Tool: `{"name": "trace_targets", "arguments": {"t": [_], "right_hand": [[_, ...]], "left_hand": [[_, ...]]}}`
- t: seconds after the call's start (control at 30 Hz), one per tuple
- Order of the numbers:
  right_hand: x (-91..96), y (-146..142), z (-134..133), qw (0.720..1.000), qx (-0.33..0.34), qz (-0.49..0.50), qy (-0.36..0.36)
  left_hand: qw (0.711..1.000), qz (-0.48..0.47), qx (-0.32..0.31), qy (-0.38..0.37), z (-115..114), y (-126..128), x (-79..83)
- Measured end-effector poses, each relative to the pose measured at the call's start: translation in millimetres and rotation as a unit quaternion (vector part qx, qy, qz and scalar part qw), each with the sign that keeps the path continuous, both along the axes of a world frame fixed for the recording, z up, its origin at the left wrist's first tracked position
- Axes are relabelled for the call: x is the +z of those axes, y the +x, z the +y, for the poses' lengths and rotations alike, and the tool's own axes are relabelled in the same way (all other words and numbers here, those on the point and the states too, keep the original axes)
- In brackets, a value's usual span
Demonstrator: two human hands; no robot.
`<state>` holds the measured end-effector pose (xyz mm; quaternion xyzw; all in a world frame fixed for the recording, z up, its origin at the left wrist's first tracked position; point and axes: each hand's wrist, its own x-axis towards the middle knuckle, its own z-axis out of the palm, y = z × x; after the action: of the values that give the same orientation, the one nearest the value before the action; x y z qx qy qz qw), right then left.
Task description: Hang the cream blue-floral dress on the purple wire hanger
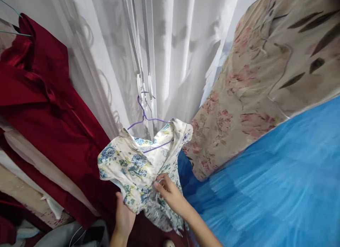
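Note:
A white top [135,165] with blue and green flowers hangs on a thin purple wire hanger [143,114] in front of me. Its short sleeves slope over the hanger's shoulders and the neckline is wide. My right hand [170,195] pinches the cloth at the front of the top, thumb and fingertips closed together. Low on the other side, my left hand [124,218] rests against the top's edge, its thumb stretched up and away from the cloth. The other fingers of this hand are hidden behind the fabric.
White curtains [175,55] hang behind, with white rods [145,62] at the hanger's hook. Dark red clothing [58,116] hangs on the left. A beige flowered garment [255,91] and bright blue pleated fabric [278,183] fill the right. Grey cloth [63,236] lies at lower left.

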<state>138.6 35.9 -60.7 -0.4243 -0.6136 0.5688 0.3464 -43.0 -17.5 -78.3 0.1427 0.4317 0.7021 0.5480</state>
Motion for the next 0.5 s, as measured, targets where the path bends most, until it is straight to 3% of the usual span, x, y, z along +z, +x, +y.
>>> {"name": "trace_targets", "arguments": {"t": [0.07, 0.13, 0.3, 0.43, 0.5], "right_hand": [[-9.7, -16, 10, 0.998, -0.046, -0.019, 0.024], [-15.9, -30, 17, 0.998, -0.049, 0.007, 0.028], [-22.2, -50, 19, 0.995, -0.027, 0.097, 0.0], [-28.3, -53, 10, 0.993, -0.06, 0.094, -0.025], [-29.4, -51, 3, 0.993, -0.059, 0.093, -0.033]], "left_hand": [[0.995, 0.073, -0.003, -0.066, -6, -11, -12.0], [0.983, 0.147, -0.011, -0.113, -7, -20, -20.1], [0.984, 0.146, -0.019, -0.099, 5, -39, -18.3], [0.982, 0.166, 0.065, -0.059, 21, -58, -11.5], [0.948, 0.267, 0.176, -0.001, 25, -65, -14.1]]}}
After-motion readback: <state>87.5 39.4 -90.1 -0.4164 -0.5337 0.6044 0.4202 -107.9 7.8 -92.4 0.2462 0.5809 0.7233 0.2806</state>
